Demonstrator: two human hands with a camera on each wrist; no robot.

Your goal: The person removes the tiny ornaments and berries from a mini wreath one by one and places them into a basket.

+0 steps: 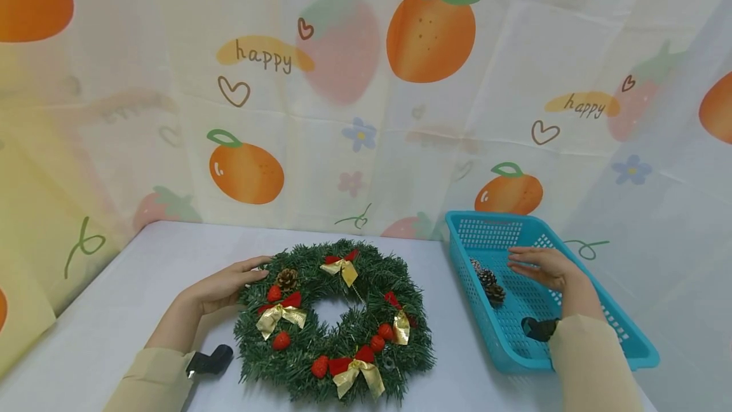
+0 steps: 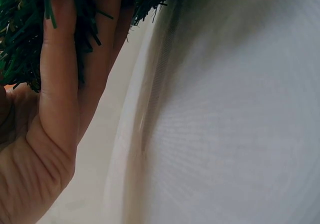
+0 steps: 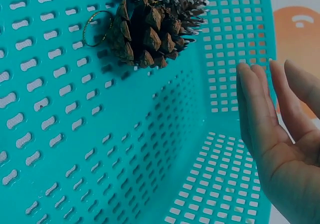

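A green tinsel wreath point(image 1: 260, 361) lies on the table, trimmed with red-and-gold bows, red berries and a pine cone point(image 1: 287, 280) at its upper left. My left hand point(image 1: 220, 285) rests at the wreath's left edge. In the left wrist view its extended fingers point(image 2: 59, 79) touch the green strands, with their tips partly hidden. Over the blue plastic basket point(image 1: 497, 342) is my right hand point(image 1: 543, 267), holding nothing, fingers extended and thumb apart. Pine cones point(image 3: 147, 34), some white-tipped, lie along the basket's left side, left of that hand.
A thin gold loop point(image 3: 85, 31) shows beside the pine cones. The white tabletop point(image 1: 171, 259) carries wreath and basket, and a fruit-printed curtain point(image 1: 343, 164) hangs close behind. Each wrist bears a small black device point(image 1: 210, 360).
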